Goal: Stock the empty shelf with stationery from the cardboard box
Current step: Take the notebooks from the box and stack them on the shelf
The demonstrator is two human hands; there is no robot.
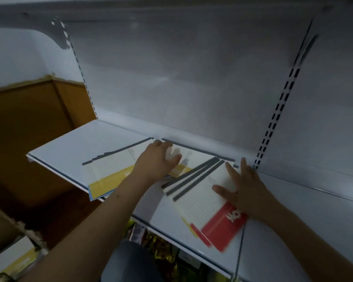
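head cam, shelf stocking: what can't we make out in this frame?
- Red-banded notebooks: motion blur; cover lettering unreadable, count unclear.
- Yellow-banded notebooks: partly hidden by the left hand.
- Right hand lies flat, covering part of the red stack.
- Cardboard box: cut off by the frame's lower-left edge.
- Items below the shelf: dark, unidentifiable.

A pale wall (18, 58) stands at the left, with a brown wooden panel (29, 123) below it. The white back panel (181, 78) carries two slotted uprights (277, 117). The light is dim
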